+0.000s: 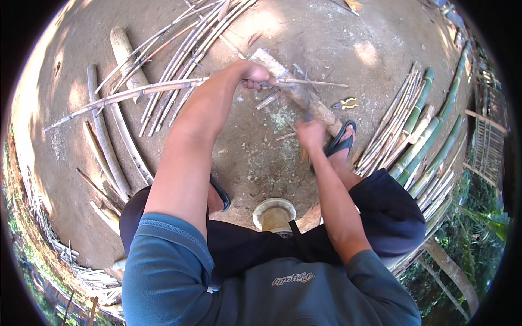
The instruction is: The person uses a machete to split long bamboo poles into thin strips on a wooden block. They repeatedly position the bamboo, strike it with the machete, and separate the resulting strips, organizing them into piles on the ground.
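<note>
My left hand (pixel 254 73) is closed around a long, thin bamboo stick (pixel 125 94), which reaches far to the left and sticks out a short way to the right of my fist. That right end crosses over a log (pixel 324 115) lying on the ground. Nearer to me, my right hand (pixel 310 134) is a fist around a wooden-handled tool (pixel 304 154). A dark collar shows above the fist; the part beyond it is smeared by motion over the log, so its shape cannot be made out. Cut bamboo pieces (pixel 268 100) lie beside the log.
Yellow-and-black pliers (pixel 345 103) lie right of the log, by my sandalled foot (pixel 341 140). Long sticks (pixel 187 60) and a thick pole (pixel 128 62) lie at the far left. Split strips (pixel 392 122) and green bamboo poles (pixel 424 144) are at the right. A round-rimmed stool (pixel 273 204) is beneath me.
</note>
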A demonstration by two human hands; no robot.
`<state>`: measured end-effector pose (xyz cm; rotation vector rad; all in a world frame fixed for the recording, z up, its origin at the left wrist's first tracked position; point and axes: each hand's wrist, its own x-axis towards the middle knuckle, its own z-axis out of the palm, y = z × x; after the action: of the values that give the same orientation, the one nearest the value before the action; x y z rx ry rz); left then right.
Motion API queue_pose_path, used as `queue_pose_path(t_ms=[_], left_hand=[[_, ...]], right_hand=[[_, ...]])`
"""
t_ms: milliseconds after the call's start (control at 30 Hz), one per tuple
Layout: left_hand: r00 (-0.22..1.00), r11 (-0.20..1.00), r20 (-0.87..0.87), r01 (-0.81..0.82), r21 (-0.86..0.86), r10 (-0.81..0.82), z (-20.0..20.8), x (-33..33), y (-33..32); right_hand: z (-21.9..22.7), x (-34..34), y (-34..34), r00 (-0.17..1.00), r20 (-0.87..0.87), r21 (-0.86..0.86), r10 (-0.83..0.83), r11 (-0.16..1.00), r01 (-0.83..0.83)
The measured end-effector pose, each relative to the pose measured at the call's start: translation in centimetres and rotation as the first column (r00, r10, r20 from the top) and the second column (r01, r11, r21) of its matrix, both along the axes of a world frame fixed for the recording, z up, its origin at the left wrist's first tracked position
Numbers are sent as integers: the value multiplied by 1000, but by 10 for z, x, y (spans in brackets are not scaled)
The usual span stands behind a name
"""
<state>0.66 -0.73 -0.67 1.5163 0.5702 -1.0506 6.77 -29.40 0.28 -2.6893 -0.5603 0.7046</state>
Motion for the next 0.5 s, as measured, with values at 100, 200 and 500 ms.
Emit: queue_pose_path(t_ms=[100, 200, 500], left_hand=[[993, 995, 121, -20, 99, 8, 26, -16, 18], [998, 988, 56, 33, 149, -42, 6, -26, 18], [830, 767, 543, -432, 475, 130, 79, -90, 76]], right_hand=[[-28, -9, 16, 989, -144, -76, -15, 997, 4], [-25, -21, -14, 884, -440, 86, -157, 973, 216], [0, -101, -87, 992, 24, 113, -122, 986, 118]])
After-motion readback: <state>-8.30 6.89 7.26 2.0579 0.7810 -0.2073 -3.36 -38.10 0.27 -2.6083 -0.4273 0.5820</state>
